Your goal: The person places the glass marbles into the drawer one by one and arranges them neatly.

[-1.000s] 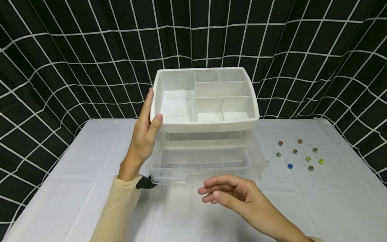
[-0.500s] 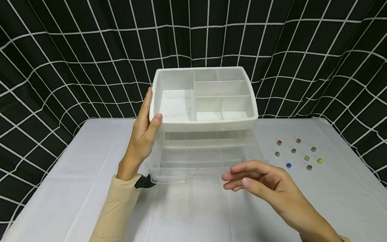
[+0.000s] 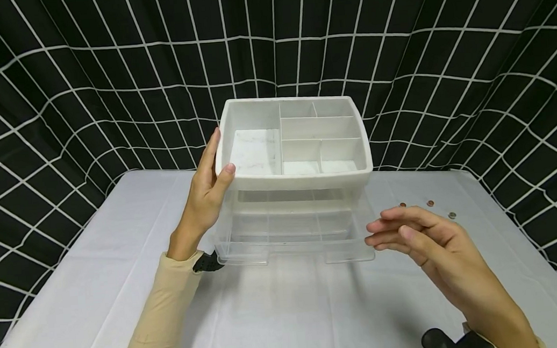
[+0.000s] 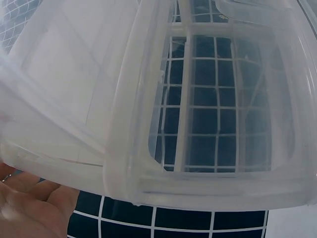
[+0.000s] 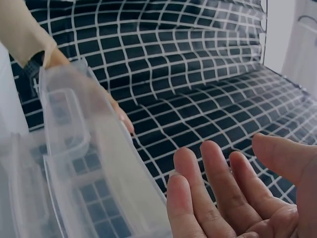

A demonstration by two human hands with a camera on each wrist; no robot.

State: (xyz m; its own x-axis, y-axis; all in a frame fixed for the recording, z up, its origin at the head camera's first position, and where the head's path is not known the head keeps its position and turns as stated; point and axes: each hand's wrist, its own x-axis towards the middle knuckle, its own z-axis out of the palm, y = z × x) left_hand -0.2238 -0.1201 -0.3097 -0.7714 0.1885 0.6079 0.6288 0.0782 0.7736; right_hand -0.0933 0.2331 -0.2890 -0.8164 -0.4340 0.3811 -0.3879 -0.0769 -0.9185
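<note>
A white plastic organizer [image 3: 293, 182] with a divided top tray sits mid-table in the head view. Its clear drawer [image 3: 293, 248] is pulled out toward me, and no contents show in it. My left hand [image 3: 203, 201] holds the organizer's left side, thumb over the front rim and fingers along the wall. To the right of the drawer front, my right hand [image 3: 441, 249] hovers with loosely bent fingers around nothing. The right wrist view shows those fingers [image 5: 215, 183] apart from the clear plastic [image 5: 99, 163].
Small glass pieces, a reddish one [image 3: 430, 203] and a greyish one [image 3: 452, 215] among them, lie on the white tablecloth [image 3: 278, 314] behind my right hand, which hides others. A black curtain with white grid lines [image 3: 269, 40] surrounds the table's back and sides.
My right hand has moved rightward from in front of the drawer to its right end, now covering most of the glass pieces. The left hand and organizer stay put.
</note>
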